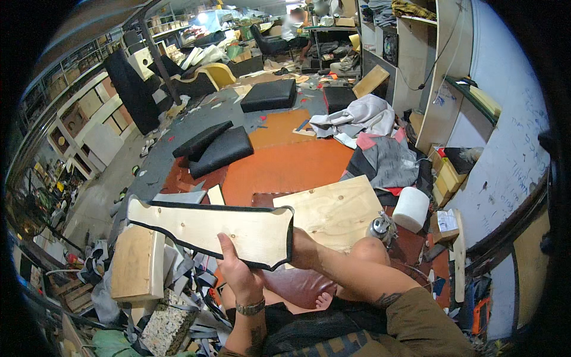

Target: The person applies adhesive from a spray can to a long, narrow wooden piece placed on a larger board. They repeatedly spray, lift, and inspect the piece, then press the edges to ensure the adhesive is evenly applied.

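A long shaped plywood panel (196, 225) with black edging around its outline is held up in front of me, its narrow end toward the left. My left hand (240, 276) grips the lower edge, thumb lying on the pale wood face and the other fingers hidden behind. At the wide right end, my right hand (304, 247) is closed around the black-edged side; its fingertips are out of sight behind the panel. A square plywood board (342, 208) lies just beyond my right hand. Beside my right knee stands a metal spray gun (381, 228) with a silver cup.
A wooden box-like block (137, 262) sits at left above fabric scraps and a speckled foam block (168, 321). A white roll (410, 209) stands at right. Black cushions (220, 153) and piled grey cloth (386, 157) lie ahead on the orange floor covering (285, 169). Another person sits far back.
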A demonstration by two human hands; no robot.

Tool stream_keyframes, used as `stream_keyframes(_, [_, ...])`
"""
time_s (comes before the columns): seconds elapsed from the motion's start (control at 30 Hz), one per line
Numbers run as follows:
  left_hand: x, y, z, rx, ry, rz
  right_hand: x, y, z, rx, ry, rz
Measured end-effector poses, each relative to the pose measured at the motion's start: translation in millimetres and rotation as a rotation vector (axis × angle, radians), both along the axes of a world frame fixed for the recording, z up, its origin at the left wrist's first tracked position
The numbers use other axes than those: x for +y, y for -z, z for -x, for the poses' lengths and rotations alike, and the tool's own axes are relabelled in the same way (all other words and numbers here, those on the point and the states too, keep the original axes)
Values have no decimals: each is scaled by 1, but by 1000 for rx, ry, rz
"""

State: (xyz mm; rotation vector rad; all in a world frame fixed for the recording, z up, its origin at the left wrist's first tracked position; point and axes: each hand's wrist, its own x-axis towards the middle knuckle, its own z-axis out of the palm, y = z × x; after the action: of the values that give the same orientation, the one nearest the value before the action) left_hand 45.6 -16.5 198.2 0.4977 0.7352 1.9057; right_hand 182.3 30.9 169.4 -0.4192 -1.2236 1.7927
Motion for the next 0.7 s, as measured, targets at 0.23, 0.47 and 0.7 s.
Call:
stream_keyframes(0.23, [-17,15,7,163,-85,33,-9,-23,-3,333,-252,554])
stream_keyframes(0.47, [-41,29,16,199,-229,38,-20,-29,5,347,-364,677])
stream_keyframes(0.7, [-44,26,17,248,-247,-59,-23,-32,5,322,-354,739])
